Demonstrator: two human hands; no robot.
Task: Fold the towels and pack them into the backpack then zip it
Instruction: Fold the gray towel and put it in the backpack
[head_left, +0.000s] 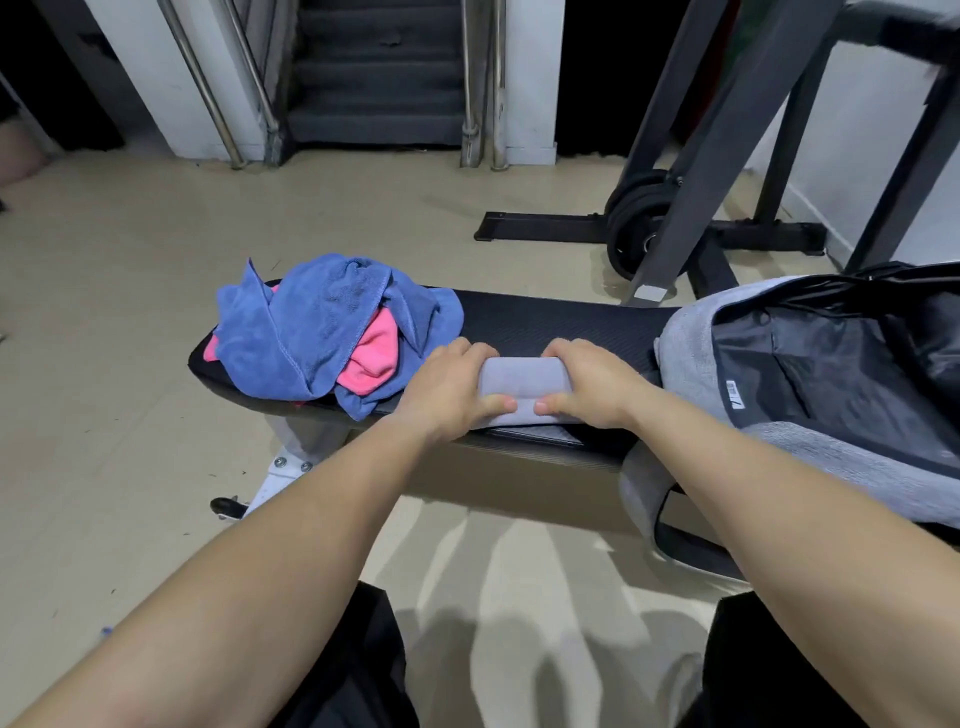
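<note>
Left hand (447, 387): gripped the left end of the grey towel (522, 376), fingers (470, 351) curled over its far edge, thumb on the near side.
Right hand (587, 379): gripped the right end likewise.
Grey towel: folded, lay at the table (561, 322) near edge.
Blue towel (311, 327): lay crumpled at the table's left end, over a pink towel (371, 358).
Backpack (810, 364): lay open at the table's right end, near the right hand.

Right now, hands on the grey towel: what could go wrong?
1. Grey towel lies near the bench edge; let go, the fold may open or slip off.
2. Blue towel overhangs the bench end and could slide off.
3. Backpack hangs partly off the bench; packing might tip it.
</note>
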